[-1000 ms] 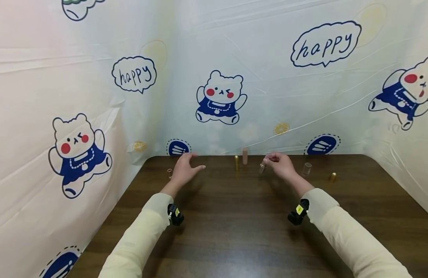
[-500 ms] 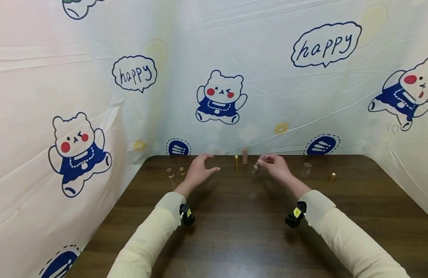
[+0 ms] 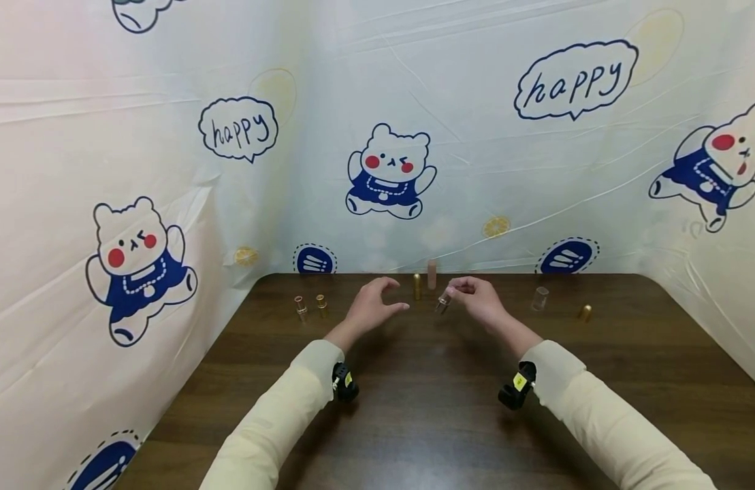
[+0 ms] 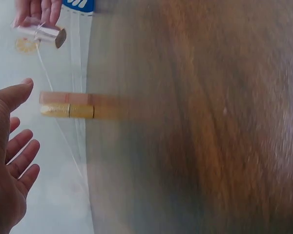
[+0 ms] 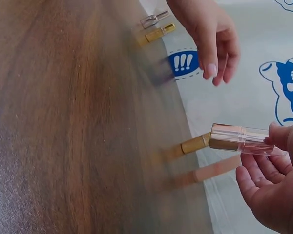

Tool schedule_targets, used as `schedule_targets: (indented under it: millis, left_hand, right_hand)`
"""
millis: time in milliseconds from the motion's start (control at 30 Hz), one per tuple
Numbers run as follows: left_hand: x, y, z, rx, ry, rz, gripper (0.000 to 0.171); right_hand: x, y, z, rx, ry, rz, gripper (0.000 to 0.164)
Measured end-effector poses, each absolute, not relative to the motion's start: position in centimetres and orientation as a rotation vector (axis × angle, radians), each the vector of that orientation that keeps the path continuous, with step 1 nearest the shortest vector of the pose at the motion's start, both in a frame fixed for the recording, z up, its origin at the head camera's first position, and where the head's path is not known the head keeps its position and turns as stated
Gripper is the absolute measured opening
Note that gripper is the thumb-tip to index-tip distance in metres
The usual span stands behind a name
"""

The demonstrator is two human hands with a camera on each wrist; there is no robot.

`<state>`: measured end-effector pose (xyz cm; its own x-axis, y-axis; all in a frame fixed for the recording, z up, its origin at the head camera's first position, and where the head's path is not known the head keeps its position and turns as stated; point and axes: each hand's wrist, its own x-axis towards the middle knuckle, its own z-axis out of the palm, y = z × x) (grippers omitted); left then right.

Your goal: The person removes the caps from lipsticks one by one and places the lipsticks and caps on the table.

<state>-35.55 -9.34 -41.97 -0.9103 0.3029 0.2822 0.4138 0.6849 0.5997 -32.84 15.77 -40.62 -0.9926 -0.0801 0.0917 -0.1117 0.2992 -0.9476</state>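
My right hand pinches a lipstick by its clear cap between thumb and fingers. Its shiny rose-metal base points down and left, held above the table. My left hand is empty, thumb and fingers spread apart and facing the right hand. Between the two hands and a bit behind stand a gold lipstick and a taller matte pink lipstick, both upright. In the left wrist view the held lipstick shows its base end toward the table side.
Two uncapped lipstick bases stand at the back left, one silver-rose and one gold. At the right are a clear cap and a short gold cap. The wooden table ends at a printed curtain.
My left hand has moved right, uncovering the two bases at the back left. The right hand has shifted left with the lipstick, so the hands are closer together.
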Motion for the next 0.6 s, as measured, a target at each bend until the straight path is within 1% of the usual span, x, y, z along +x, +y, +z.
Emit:
schedule_targets:
  millis: [267,467,600]
  left_hand:
    - [-35.5,-7.9,-42.7,-0.695,-2.756,-1.079,0.048]
    - [-35.2,-7.0,-42.6,-0.752,-2.767,-1.104,0.045]
    - [-35.1,-6.6,-42.6,-0.756,-2.776,-1.089,0.047]
  right_hand:
    - [-32.3,15.1,-40.7,0.199,-2.503,1.86,0.03]
    - [-32.1,14.7,-40.6,0.214,-2.489,1.893,0.031]
    - [-31.9,14.4,-40.4,0.226,-2.49,1.911,0.031]
